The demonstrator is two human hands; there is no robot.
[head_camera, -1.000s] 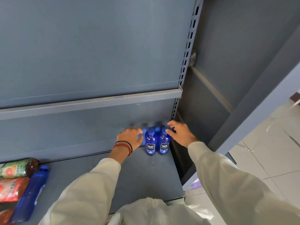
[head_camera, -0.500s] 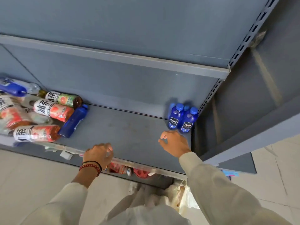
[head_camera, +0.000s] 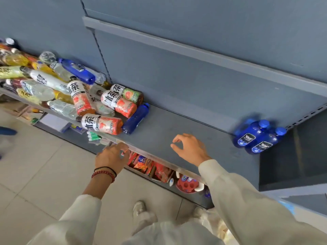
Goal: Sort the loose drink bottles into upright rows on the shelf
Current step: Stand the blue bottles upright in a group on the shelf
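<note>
Small blue bottles (head_camera: pixel 254 137) stand upright in a tight group at the right end of the grey shelf (head_camera: pixel 177 128). A heap of loose bottles lies on the shelf's left part, with a blue bottle (head_camera: pixel 135 118) and a red-labelled tea bottle (head_camera: pixel 101 123) nearest the middle. My left hand (head_camera: pixel 111 156) hovers at the shelf's front edge, fingers loosely curled, holding nothing. My right hand (head_camera: pixel 189 147) hangs over the bare middle of the shelf, fingers relaxed and empty.
An upper shelf (head_camera: pixel 194 50) overhangs the working shelf. A lower shelf holds snack packets (head_camera: pixel 152 167) and a red holder (head_camera: pixel 187 185). Tiled floor (head_camera: pixel 35 165) lies at the left. A perforated upright (head_camera: pixel 307 115) bounds the right end.
Both hands have drawn back from the upright blue bottles and shifted left. The view has swung left, bringing the heap of loose bottles into sight.
</note>
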